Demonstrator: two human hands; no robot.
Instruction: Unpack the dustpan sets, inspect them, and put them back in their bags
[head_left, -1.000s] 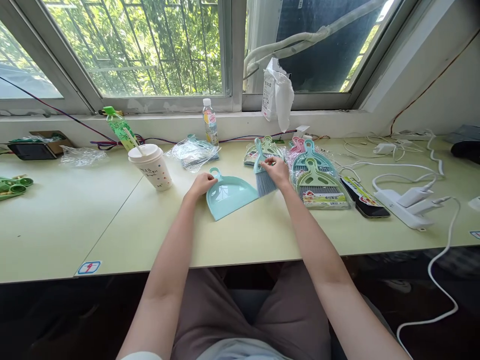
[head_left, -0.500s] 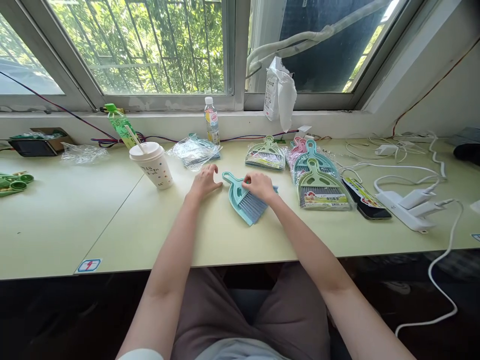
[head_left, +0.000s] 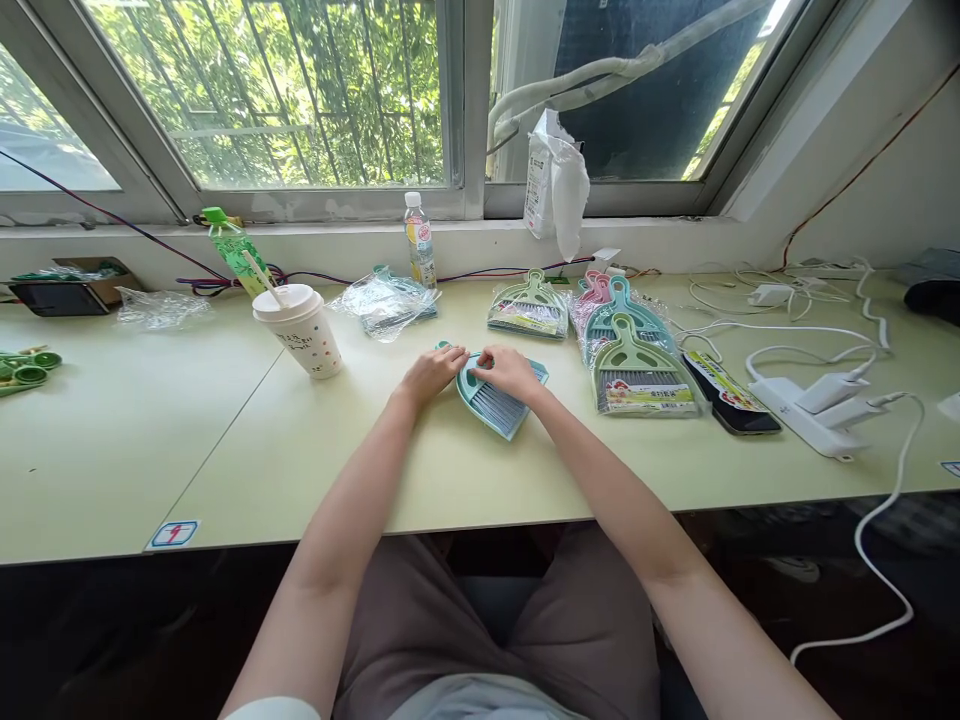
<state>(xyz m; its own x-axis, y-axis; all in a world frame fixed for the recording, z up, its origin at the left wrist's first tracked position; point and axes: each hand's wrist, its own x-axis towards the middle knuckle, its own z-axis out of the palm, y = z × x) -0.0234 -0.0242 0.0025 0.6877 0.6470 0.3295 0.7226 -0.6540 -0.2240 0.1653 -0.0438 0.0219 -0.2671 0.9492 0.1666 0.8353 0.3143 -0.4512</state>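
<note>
A teal dustpan with a small grey-bristled brush lying in it (head_left: 499, 405) rests on the pale table in front of me. My left hand (head_left: 435, 372) is at its handle end, fingers closed on the handle, whose tip shows just past the knuckles. From the right, my right hand (head_left: 507, 372) pinches the upper part of the brush over the pan. The fingertips of both hands are close together.
Wrapped dustpan sets (head_left: 645, 385) and a black phone (head_left: 742, 415) lie to the right, beside a white power strip (head_left: 802, 420). A lidded paper cup (head_left: 304, 335), crumpled plastic wrap (head_left: 386, 300) and a clear bottle (head_left: 421, 245) stand or lie left and behind.
My left hand has moved right onto the dustpan's handle. The brush now sits more squarely within the pan, and my right hand has shifted slightly left with it.
</note>
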